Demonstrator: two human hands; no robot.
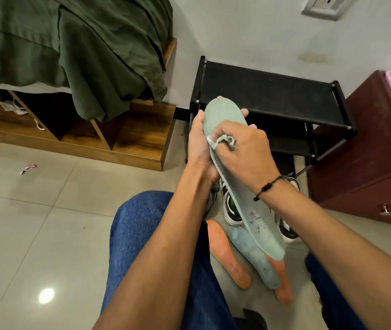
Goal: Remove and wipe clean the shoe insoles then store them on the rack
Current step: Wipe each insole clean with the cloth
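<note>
Head view, single frame. Person seated or crouched on a tiled floor (35,210), knees in blue jeans (142,234) at 6 o'clock.

Left hand (199,144) grasps a pale green insole (225,115) at its toe end, fingers curled round from behind; fingertips show past the far edge at 1 o'clock of the hand. The insole runs from centre frame down toward 5 o'clock, heel end hanging free above the floor.

Right hand (244,148) is clenched on a small whitish cloth wad (223,141), pressing it against the upper face of the insole, just beside the left thumb. Black beaded bracelet (268,186) on the right wrist.

On the floor at 5 o'clock: a light blue insole (251,256), with two orange insoles, one (227,256) at its 9 o'clock, the other (282,284) partly beneath it at 4 o'clock. Black-and-white sneakers (232,210) stand just behind them, partly hidden by the held insole and right forearm.

Black shoe rack (273,94) at 1 o'clock, against the wall. Maroon cabinet (368,163) at 3 o'clock of the rack. Wooden bed frame (118,144) with a dark green sheet (82,55) at 10 o'clock.
</note>
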